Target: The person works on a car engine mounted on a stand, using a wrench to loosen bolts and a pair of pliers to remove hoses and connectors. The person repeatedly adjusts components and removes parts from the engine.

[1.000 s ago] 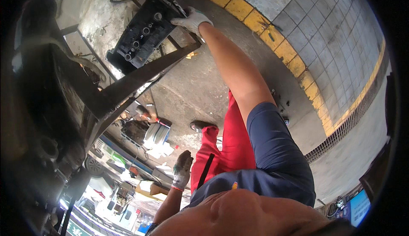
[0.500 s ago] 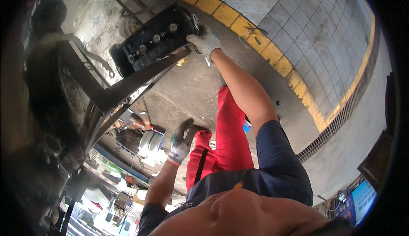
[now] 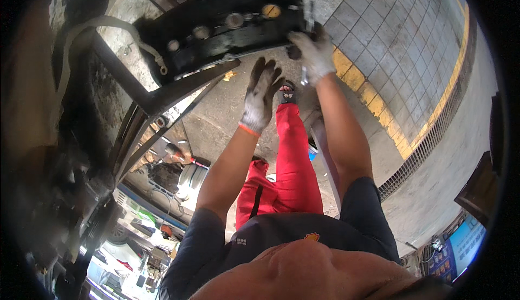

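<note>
Engine cover (image 3: 216, 14) ahead, metal frame (image 3: 179, 91) left, tiled floor (image 3: 401, 45) right

You have 1 gloved left hand (image 3: 261, 97) and 1 gloved right hand (image 3: 315, 53), 2 in all. Before you is 1 black cover (image 3: 219, 45) with 4 round openings (image 3: 234, 20) visible. You also have 2 red trouser legs (image 3: 295, 159), 2 dark blue sleeves (image 3: 368, 202), 1 pale hose (image 3: 111, 21), 1 long floor grating (image 3: 430, 143) and 1 lit screen (image 3: 467, 246).

A long black engine cover (image 3: 219, 26) — four round openings in a row — slants, right end jutting past the metal frame (image 3: 184, 87).
</note>
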Tool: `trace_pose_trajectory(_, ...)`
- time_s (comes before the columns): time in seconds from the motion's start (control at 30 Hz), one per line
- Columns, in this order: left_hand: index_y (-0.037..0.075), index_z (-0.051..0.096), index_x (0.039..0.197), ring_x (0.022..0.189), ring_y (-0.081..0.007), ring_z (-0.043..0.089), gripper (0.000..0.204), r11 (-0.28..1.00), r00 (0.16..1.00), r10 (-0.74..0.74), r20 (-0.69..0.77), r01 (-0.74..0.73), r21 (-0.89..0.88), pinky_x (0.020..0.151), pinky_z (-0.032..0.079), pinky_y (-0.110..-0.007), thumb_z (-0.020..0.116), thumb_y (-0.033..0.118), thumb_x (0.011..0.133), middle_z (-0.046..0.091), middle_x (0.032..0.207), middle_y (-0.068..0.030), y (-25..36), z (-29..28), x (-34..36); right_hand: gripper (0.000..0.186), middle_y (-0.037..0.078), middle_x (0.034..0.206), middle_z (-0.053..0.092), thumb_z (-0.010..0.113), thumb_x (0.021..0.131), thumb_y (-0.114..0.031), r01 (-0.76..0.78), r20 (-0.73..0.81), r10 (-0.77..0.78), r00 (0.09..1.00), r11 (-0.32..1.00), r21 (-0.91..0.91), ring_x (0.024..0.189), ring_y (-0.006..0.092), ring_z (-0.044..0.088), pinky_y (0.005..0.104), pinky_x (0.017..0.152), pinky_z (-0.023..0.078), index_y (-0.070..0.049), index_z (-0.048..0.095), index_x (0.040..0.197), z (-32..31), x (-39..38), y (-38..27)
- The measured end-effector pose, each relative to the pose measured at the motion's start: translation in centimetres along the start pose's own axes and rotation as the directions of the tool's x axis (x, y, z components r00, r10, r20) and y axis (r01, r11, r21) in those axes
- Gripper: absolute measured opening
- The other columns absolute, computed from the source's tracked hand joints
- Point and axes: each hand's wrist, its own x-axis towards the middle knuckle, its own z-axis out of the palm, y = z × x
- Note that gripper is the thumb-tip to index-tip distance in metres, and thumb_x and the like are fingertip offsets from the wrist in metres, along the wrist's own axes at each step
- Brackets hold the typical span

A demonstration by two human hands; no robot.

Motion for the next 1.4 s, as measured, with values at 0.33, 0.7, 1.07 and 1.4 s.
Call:
trace_pose_trajectory(0.33,0.008,0.064,0.141,0.132,-0.0315,0.061,0.038,0.802,0.899,-0.392,0.194,0.438,-0.407,0.117,0.046,-0.048,0.062,0.028,0.108,0.067,0.141,-0.0120,-2.3,5.8,-1.9,0.080,0.022,0.147,0.050,0.079,0.088,0.007,0.199,-0.536,-0.024,0.844,0.942,0.271,0.121,0.0282,0.063,0.0390,0.102,0.061,0.007,0.033,0.154,-6.2,-18.3,3.3)
trace_pose_trajectory(0.7,0.003,0.063,0.141,0.131,-0.0334,0.060,0.043,0.683,0.740,-0.673,-0.012,0.615,-0.393,0.121,0.042,-0.047,0.046,0.027,0.110,0.067,0.142,-0.0149,-7.7,-5.0,-23.1,0.046,0.017,0.115,0.073,0.093,0.082,-0.020,0.079,-0.389,-0.323,0.863,0.846,-0.527,0.102,0.0286,0.071,0.0397,0.088,0.058,0.002,0.068,0.113,-1.6,-43.7,6.9)
trace_pose_trajectory(1.07,0.005,0.058,0.142,0.120,-0.0360,0.066,0.060,0.309,0.595,-0.708,0.379,0.744,-0.592,0.105,0.056,-0.050,0.047,0.051,0.105,0.068,0.132,-0.0170,-9.2,-28.9,-30.7,0.053,0.019,0.129,0.070,0.077,0.096,-0.011,-0.114,0.021,0.115,0.993,0.992,-0.046,0.122,0.0244,0.069,0.0365,0.101,0.057,0.004,0.057,0.143,4.5,-50.7,20.9)
trace_pose_trajectory(1.4,0.010,0.055,0.147,0.120,-0.0286,0.066,0.062,0.643,0.621,-0.722,-0.306,0.765,0.037,0.107,0.054,-0.047,0.052,0.056,0.106,0.066,0.134,-0.0122,-14.6,-38.2,-23.9,0.045,0.016,0.124,0.069,0.074,0.094,-0.038,-0.006,0.253,0.140,0.957,0.884,-0.467,0.114,0.0373,0.068,0.0448,0.096,0.057,-0.005,0.069,0.126,7.9,-44.0,29.6)
